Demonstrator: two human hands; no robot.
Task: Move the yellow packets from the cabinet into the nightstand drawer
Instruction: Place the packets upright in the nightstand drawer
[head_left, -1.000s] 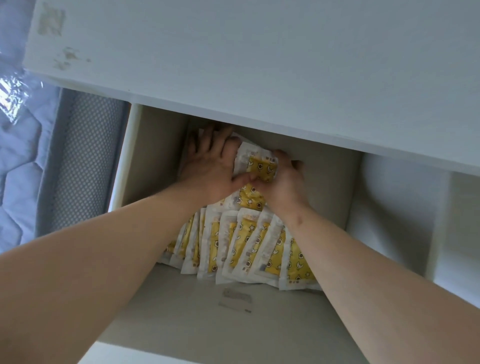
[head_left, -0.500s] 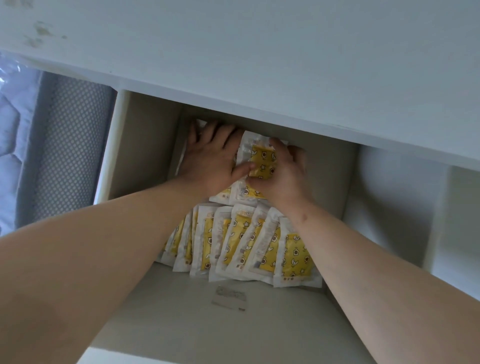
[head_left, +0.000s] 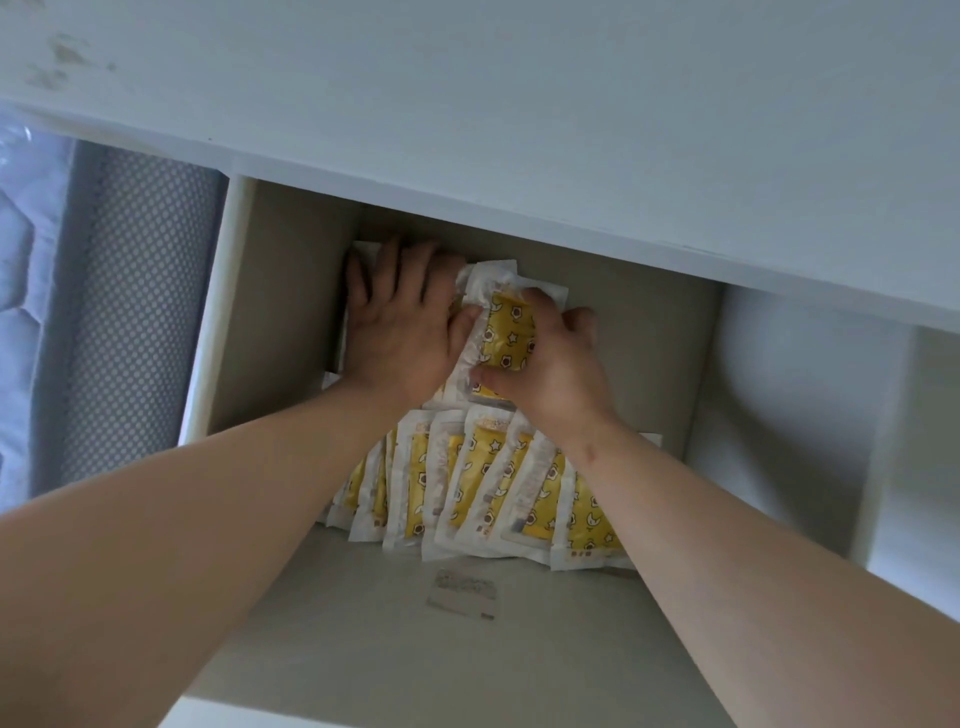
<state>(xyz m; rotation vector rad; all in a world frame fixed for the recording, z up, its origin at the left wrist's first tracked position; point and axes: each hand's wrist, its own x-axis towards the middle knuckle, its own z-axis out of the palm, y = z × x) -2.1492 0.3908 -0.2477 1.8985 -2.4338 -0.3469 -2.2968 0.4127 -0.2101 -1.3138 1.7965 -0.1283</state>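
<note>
Yellow packets (head_left: 467, 483) at drawer (head_left: 280, 312) back, right hand (head_left: 550, 364) gripping

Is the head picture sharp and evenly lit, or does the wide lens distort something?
Head view: soft, dim daylight, no hard shadows; the drawer darkens toward its back under the nightstand top; the print on the yellow packets is slightly blurred; the forearms swell toward the lower corners, a wide-angle effect.

Yellow packets (head_left: 415, 483): print illegible

Crinkly glossy plastic packets (head_left: 511, 332) — matt painted drawer (head_left: 291, 322), dotted fabric (head_left: 130, 291).
</note>
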